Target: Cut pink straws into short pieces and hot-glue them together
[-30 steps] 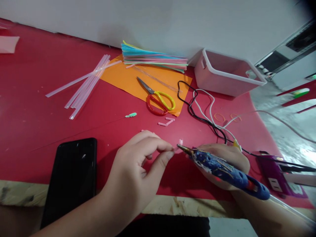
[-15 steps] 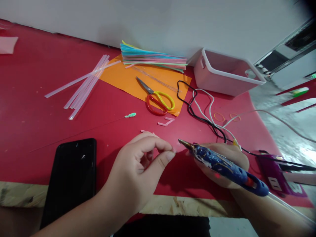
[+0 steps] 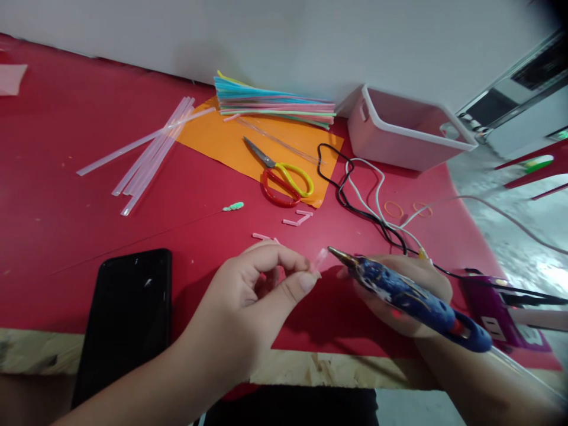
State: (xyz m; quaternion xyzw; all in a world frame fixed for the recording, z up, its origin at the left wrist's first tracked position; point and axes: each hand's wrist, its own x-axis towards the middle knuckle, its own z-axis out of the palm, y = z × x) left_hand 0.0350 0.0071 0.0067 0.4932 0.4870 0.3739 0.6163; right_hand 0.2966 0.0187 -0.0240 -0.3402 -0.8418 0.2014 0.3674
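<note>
Between thumb and forefinger, my left hand (image 3: 261,296) pinches a short pink piece of pipe cleaner (image 3: 319,260), its free end tilted up and to the right. My right hand (image 3: 403,290) is wrapped round a blue glue gun (image 3: 394,290), whose metal nozzle points left, close to the tip of the pink piece. Several more short pink pieces (image 3: 298,220) lie on the red tabletop beyond my left hand. Farther left is a thin stem with a small green fuzzy end (image 3: 233,206).
Scissors (image 3: 284,177) lie on an orange sheet (image 3: 213,139), with a bundle of pipe cleaners (image 3: 275,102) behind. Clear glue sticks (image 3: 155,151) are at left, a black phone (image 3: 126,319) nearer. Cables (image 3: 373,216), a pink bin (image 3: 403,136) and a purple device (image 3: 492,313) stand right.
The pink piece in my left fingers now shows clearly, sticking up from the pinch. The glue gun has shifted slightly right.
</note>
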